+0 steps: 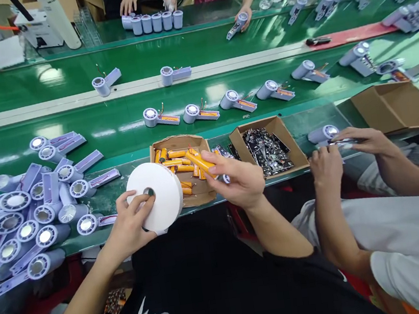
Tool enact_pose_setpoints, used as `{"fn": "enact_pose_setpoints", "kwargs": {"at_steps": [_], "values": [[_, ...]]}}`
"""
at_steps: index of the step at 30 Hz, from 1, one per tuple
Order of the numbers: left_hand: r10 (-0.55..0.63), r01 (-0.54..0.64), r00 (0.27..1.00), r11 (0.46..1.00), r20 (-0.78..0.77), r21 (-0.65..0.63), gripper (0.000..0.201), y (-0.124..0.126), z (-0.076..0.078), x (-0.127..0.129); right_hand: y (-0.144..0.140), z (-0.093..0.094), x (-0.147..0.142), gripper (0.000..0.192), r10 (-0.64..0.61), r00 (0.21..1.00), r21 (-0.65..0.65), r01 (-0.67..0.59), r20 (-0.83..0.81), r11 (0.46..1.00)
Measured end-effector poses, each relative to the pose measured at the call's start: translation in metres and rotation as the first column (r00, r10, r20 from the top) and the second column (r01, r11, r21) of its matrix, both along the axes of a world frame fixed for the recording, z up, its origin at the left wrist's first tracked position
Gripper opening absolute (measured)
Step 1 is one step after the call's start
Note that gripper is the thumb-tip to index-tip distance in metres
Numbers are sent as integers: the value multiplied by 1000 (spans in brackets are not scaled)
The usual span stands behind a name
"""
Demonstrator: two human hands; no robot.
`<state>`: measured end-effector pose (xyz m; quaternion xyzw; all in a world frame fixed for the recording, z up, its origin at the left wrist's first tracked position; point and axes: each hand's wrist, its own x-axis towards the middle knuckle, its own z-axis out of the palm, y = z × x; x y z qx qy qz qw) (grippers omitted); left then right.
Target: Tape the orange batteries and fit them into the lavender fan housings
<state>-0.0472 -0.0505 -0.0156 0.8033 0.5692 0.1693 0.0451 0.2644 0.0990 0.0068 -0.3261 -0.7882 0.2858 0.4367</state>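
Note:
My left hand (135,221) is closed around a white roll of tape (162,191), its fingers at the hole in the roll's middle. In my right hand (241,176) is an orange cylindrical battery (199,161), pinched between thumb and fingers and tilted. Beneath and behind both hands stands a cardboard box (209,194) with several more orange batteries (179,162) in it. The roll covers the box's left part. Just right of my right hand, a second cardboard box (298,151) holds many small dark circuit boards (266,149).
Lilac fan housings (14,200) are piled at the left. More housings with batteries (198,112) lie on the green conveyor belt (122,137). At the right, a co-worker's hands (328,162) work beside an open cardboard box (392,107). Other people's hands (245,16) are across the belt.

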Motion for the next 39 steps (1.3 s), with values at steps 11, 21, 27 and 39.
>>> {"fn": "enact_pose_setpoints", "kwargs": {"at_steps": [11, 21, 27, 39], "values": [[31, -6, 987, 987, -156, 163, 72, 9, 16, 14, -35, -30, -32, 79, 34, 942, -730, -282, -335, 623], [181, -138, 969, 962, -171, 234, 74, 5, 12, 57, -16, -18, -14, 51, -178, 910, -767, -197, -375, 610], [42, -56, 988, 994, -151, -91, 95, 39, 9, 48, 49, -32, 0, 38, -447, 631, -491, 119, -634, 863], [174, -369, 816, 891, -551, -265, 41, 73, 10, -142, -21, -46, 42, 60, -453, 734, -630, 45, -506, 776]]}}
